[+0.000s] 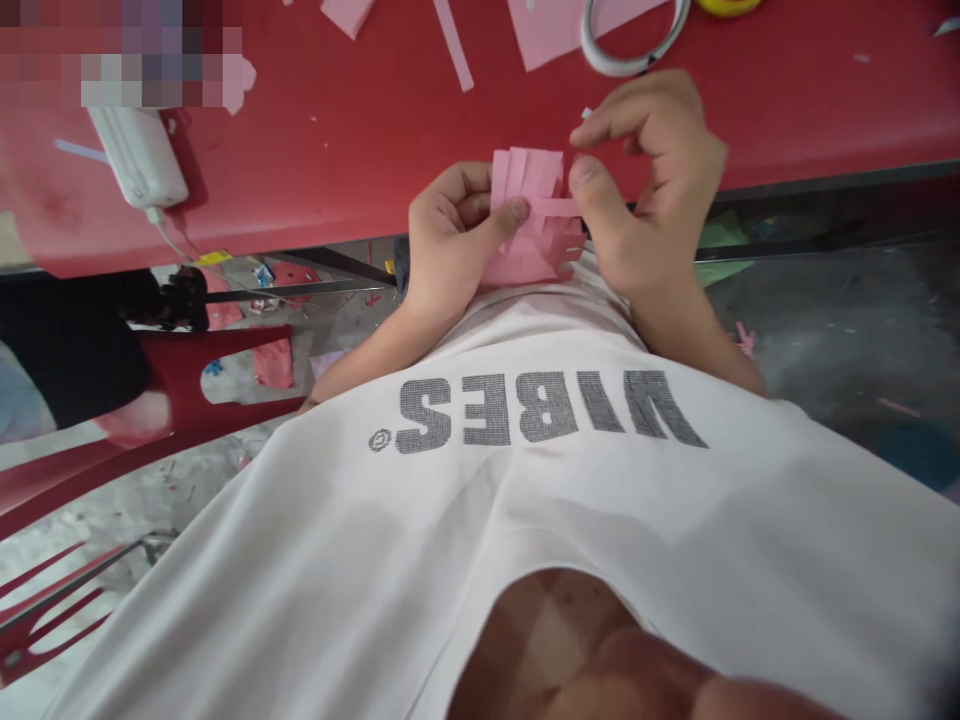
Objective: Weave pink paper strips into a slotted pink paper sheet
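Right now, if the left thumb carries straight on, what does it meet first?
The pink paper strip, which the left thumb already seems to press. Past that strip, probably the right thumb, though depth is unclear from this view.

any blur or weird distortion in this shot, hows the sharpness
Head view: wide-angle distortion bends the table edge and stretches the shirt; the left hand, right hand and paper look fairly sharp; the top-left corner is pixelated.

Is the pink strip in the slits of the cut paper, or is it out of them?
It seems in: the strip crosses the cut paper between the left hand and right hand, which hide its ends.
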{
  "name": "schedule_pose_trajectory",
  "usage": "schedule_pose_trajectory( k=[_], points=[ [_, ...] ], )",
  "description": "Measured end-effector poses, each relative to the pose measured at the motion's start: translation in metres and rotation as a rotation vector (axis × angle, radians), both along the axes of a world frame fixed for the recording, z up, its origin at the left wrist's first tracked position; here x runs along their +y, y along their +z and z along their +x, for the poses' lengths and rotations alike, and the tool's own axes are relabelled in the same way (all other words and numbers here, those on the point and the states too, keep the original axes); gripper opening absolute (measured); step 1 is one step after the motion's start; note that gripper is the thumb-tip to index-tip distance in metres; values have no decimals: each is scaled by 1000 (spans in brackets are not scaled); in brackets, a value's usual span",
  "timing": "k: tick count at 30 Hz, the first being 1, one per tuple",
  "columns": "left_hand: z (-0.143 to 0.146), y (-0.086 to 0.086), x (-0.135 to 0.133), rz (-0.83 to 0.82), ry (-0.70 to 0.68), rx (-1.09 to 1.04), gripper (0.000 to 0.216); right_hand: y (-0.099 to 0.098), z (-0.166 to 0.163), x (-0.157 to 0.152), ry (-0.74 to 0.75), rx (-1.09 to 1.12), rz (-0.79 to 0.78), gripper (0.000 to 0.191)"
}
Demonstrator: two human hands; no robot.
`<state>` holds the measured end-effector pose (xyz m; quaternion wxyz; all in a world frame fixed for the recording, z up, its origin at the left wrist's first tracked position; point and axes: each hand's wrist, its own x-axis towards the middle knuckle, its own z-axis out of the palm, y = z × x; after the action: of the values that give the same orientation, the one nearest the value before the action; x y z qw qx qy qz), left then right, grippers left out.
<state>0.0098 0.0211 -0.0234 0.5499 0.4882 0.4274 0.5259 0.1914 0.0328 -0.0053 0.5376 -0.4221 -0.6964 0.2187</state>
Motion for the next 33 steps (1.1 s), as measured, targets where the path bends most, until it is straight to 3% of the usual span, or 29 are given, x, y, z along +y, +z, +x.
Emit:
schedule_pose_trajectory(
  k=[4, 10, 16, 19, 26, 33],
  points=[
    [-2, -6, 3, 2, -19, -6, 17, 4, -4, 11, 95, -19, -39, 14],
    [-7, -19, 11, 68, -15, -23, 26, -22, 0, 25, 160, 416, -229, 37],
    [-3, -4, 2, -33, 51, -40, 21, -36, 9, 9, 310, 475, -455, 53],
    [-1, 1, 0, -60, 69, -51, 19, -33, 4, 2, 293, 459, -450, 58],
    [-1, 3, -1, -10, 54, -76, 31, -22, -9, -3, 226, 361, -336, 50],
    [5, 10, -3, -137, 188, -52, 26, -17, -7, -8, 185, 321, -289, 41]
  ],
)
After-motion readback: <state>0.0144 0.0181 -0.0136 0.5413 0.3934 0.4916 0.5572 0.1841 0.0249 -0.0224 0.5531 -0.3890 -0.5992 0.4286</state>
